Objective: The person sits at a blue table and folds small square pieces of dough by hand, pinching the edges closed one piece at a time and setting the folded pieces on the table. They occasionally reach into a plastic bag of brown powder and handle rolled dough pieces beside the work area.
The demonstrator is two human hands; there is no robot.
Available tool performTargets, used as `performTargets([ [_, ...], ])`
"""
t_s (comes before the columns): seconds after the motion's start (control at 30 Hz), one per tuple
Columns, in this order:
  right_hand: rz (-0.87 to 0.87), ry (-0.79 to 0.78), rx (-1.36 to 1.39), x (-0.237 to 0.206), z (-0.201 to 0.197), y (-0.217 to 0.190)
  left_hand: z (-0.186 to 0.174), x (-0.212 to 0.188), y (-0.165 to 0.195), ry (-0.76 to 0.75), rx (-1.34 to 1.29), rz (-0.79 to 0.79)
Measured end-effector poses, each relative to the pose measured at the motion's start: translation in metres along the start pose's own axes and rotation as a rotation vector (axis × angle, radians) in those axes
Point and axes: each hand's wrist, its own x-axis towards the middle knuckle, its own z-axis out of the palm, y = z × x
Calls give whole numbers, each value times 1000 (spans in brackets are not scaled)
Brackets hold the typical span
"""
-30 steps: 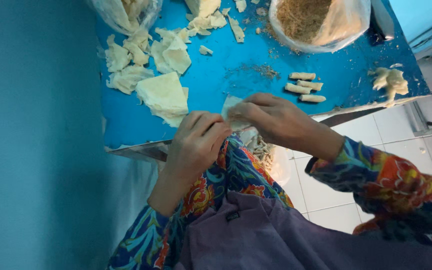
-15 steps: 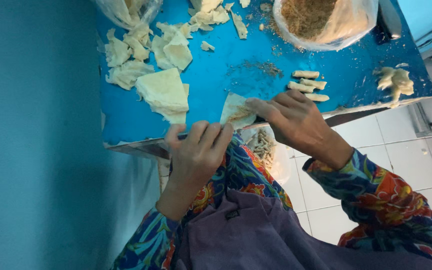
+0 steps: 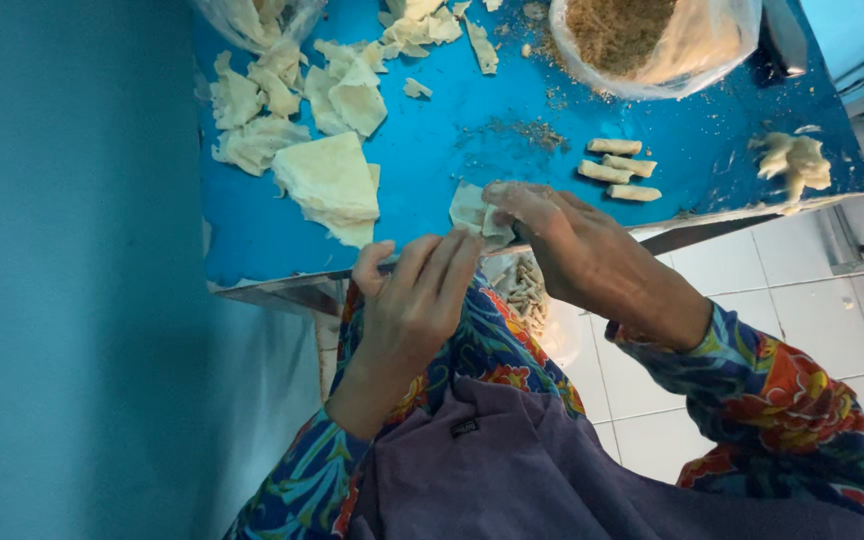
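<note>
— What are the hands doing at the near edge of the blue surface?

— The right hand lies over a small pale wrapper sheet, its fingers pressed together and bent down onto the sheet's right side. The sheet sits flat on the surface, right at the front edge.

— And the left hand?

— The left hand is just beside it, fingers held close together and curled, tips near the sheet's lower corner. Whether they actually pinch it I cannot tell; the right hand hides that spot.

— What else is around?

— Three finished rolls lie side by side to the right of the sheet. A stack of wrapper sheets sits to the left, with torn scraps behind it. A clear bag of brown crumbly filling stands at the back, and a pale lump, perhaps dough, rests near the right edge. Below the edge, a bag of rolls shows between the arms.
</note>
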Motion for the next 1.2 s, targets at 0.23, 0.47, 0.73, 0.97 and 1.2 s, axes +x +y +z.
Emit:
performTargets([
  [0.23,28,-76,87,0,-5,-4,4,4,-3,18,-118,-14],
  [0.47,39,-104,35,32,-10,4,6,31,-4,13,-241,-177],
  [0.73,90,-229,289,52,-15,7,-4,42,2,-125,-24,-121],
  [0.97,6,-128,100,23,-10,3,3,33,-2,-115,80,-19],
  [1.2,141,-216,269,56,-13,12,3,63,-25,-254,-231,-176],
])
